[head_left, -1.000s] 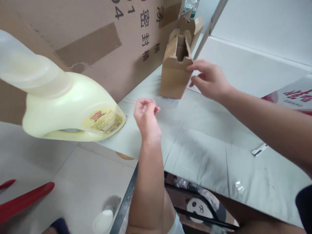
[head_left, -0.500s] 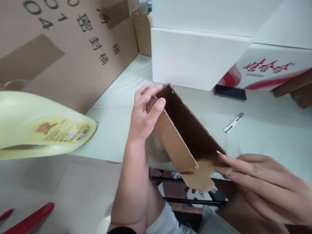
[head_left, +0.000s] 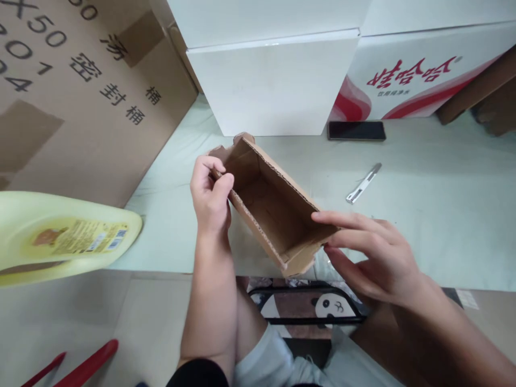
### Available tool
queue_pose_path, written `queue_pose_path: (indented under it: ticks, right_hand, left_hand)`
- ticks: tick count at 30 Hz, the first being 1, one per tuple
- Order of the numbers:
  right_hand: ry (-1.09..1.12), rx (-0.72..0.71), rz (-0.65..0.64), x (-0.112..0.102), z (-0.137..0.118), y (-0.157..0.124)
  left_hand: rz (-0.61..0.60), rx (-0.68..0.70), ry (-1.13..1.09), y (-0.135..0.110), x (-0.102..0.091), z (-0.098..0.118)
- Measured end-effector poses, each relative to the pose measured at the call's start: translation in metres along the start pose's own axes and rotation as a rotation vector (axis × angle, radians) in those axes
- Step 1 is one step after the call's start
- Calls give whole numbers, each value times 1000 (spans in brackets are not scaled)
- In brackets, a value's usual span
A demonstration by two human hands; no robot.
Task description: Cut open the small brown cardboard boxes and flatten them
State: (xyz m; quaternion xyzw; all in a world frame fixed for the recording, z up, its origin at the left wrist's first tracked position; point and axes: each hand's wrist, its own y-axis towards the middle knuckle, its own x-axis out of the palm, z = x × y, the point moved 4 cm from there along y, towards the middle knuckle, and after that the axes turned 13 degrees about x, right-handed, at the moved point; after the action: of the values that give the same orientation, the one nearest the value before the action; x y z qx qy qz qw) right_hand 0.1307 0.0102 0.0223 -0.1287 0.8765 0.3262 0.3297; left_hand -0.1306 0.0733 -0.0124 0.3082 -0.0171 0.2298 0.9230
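Clamped open carton (head_left: 280,209) by left rim (head_left: 257,229) in left hand (head_left: 212,196), near-right end (head_left: 302,262) in right hand (head_left: 379,255), ideally with light, even pressure.

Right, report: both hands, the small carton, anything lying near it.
Small carton open side up. Left hand gripping its left end, right hand at right-end corner. Cutter and phone beyond, not touching it.

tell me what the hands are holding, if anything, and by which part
An open-topped, rectangular brown cardboard box: the left hand grips its rim near the far-left corner, and the right hand holds it at the near-right corner.
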Motion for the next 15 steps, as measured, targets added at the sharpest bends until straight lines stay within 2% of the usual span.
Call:
queue_pose_path:
  ticks: [3,5,10,15]
  right_hand:
    - [20,42,43,-2,5,2]
    - [-32,67,68,-4,9,4]
    - [-45,168,170,-7,23,3]
    - [-45,199,183,-2,29,0]
  left_hand:
    - [-11,6,-263,-3,3,-1]
    - [-8,-12,-344,-5,1,-4]
    - [-12,3,-303,-7,-7,-12]
    - [-20,29,-259,-7,-6,-12]
